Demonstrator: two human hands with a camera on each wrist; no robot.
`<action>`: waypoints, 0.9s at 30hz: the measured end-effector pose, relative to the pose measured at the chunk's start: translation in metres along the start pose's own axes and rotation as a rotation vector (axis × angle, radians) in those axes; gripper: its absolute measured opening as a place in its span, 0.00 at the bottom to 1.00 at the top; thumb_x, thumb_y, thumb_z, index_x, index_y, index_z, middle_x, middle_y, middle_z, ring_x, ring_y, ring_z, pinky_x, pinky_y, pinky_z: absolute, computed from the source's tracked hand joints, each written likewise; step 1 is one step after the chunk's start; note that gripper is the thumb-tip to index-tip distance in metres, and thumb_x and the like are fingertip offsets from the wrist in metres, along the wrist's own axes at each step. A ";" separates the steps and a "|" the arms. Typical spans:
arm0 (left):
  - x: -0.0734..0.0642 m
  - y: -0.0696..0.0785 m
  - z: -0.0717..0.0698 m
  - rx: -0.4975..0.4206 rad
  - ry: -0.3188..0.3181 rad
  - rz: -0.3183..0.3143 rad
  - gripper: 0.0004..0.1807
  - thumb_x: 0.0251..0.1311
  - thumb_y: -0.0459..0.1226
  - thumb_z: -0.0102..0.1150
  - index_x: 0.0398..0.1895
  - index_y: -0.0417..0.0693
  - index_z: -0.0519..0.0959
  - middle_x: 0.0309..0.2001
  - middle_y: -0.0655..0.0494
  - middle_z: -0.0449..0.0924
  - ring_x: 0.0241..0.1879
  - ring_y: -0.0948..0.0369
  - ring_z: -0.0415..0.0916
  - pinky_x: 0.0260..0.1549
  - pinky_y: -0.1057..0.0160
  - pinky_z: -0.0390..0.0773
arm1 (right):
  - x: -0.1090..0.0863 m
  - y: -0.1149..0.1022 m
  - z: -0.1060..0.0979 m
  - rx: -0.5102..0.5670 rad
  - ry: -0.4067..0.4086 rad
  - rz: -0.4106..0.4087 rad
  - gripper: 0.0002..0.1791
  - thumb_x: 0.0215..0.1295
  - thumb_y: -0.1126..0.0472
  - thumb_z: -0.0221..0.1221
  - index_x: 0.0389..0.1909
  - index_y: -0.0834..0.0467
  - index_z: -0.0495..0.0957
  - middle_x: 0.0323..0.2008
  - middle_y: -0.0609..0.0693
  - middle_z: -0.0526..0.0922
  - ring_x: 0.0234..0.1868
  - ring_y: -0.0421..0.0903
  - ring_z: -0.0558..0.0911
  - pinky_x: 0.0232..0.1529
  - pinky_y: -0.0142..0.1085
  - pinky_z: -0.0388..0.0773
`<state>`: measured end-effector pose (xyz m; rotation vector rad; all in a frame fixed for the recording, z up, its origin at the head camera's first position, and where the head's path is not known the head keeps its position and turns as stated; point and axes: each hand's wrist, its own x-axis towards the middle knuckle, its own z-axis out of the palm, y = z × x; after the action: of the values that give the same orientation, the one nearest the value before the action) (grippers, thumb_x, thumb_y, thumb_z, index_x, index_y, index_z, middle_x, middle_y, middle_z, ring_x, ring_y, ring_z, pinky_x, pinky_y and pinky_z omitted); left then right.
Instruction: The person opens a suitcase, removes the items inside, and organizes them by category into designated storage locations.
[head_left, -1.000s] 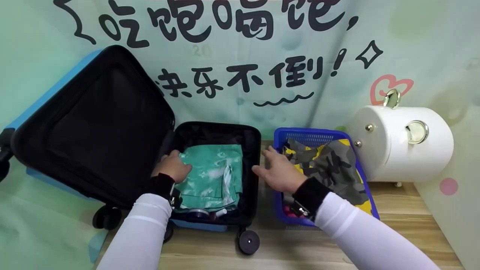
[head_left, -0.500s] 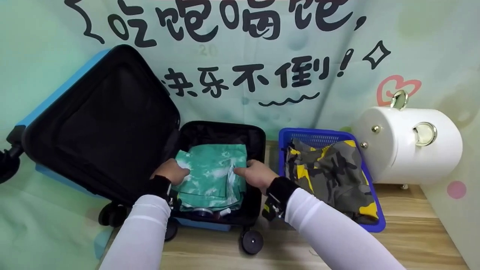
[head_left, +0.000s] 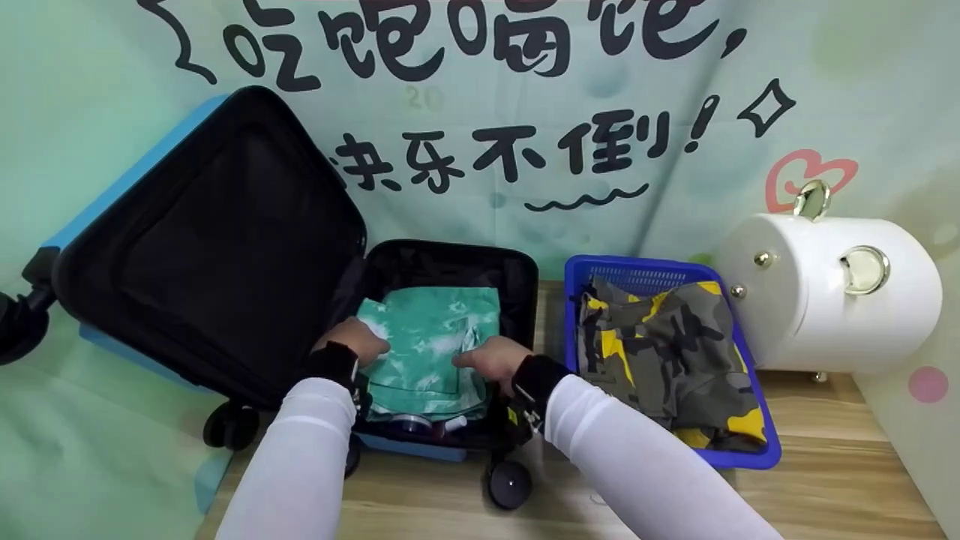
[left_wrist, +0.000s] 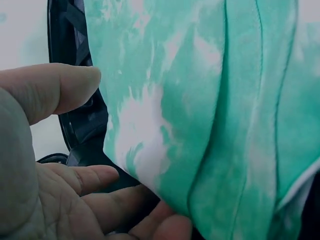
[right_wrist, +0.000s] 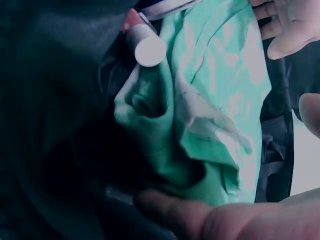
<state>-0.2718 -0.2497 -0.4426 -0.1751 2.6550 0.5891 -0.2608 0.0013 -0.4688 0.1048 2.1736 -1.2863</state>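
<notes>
A folded green tie-dye garment (head_left: 427,330) lies in the lower half of an open blue suitcase (head_left: 525,279) with black lining. My left hand (head_left: 358,341) is at the garment's left edge. In the left wrist view its fingers (left_wrist: 125,200) reach under the green cloth (left_wrist: 210,115) and the thumb stays clear of it. My right hand (head_left: 484,358) rests at the garment's near right part. In the right wrist view one finger (right_wrist: 175,210) lies beneath the bunched cloth (right_wrist: 215,90), thumb apart. A white-capped tube (right_wrist: 145,47) sits by the garment's near edge.
The suitcase lid (head_left: 217,247) stands propped open at the left. A blue basket (head_left: 637,264) holding a camouflage garment (head_left: 667,352) sits right of the suitcase, with a white cylindrical case (head_left: 832,292) beyond it. All stand on a wooden surface (head_left: 825,480) against a printed backdrop.
My right hand has left the basket's edge, crossed left into the suitcase and settled on the green garment. The left hand stayed at the garment's left edge.
</notes>
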 end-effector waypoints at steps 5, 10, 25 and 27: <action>0.003 0.003 0.001 0.060 -0.034 0.001 0.28 0.70 0.46 0.54 0.60 0.30 0.77 0.65 0.34 0.72 0.52 0.47 0.76 0.51 0.51 0.75 | 0.005 -0.002 -0.001 0.026 -0.016 0.034 0.39 0.68 0.50 0.65 0.72 0.67 0.66 0.70 0.63 0.70 0.70 0.61 0.69 0.58 0.58 0.76; 0.008 0.004 0.004 0.104 -0.085 0.022 0.15 0.69 0.43 0.52 0.30 0.42 0.79 0.45 0.42 0.79 0.40 0.50 0.75 0.41 0.54 0.72 | 0.008 -0.005 0.001 0.026 -0.027 0.059 0.39 0.69 0.51 0.65 0.73 0.67 0.65 0.70 0.63 0.70 0.69 0.59 0.71 0.55 0.55 0.80; 0.016 0.004 0.010 0.168 -0.082 0.031 0.14 0.67 0.38 0.55 0.43 0.32 0.80 0.52 0.37 0.80 0.45 0.48 0.75 0.45 0.56 0.74 | 0.021 -0.010 0.002 -0.403 -0.060 0.008 0.39 0.68 0.39 0.62 0.70 0.61 0.72 0.68 0.57 0.74 0.64 0.54 0.76 0.56 0.46 0.79; 0.018 0.004 0.009 0.189 -0.093 0.043 0.12 0.66 0.38 0.55 0.39 0.34 0.79 0.50 0.38 0.80 0.43 0.50 0.74 0.43 0.57 0.73 | 0.022 -0.010 0.003 -0.493 -0.063 -0.013 0.41 0.66 0.36 0.62 0.69 0.62 0.73 0.68 0.58 0.74 0.64 0.55 0.76 0.60 0.46 0.76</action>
<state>-0.2854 -0.2431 -0.4564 -0.0348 2.6110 0.3470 -0.2814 -0.0114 -0.4736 -0.1461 2.3699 -0.7166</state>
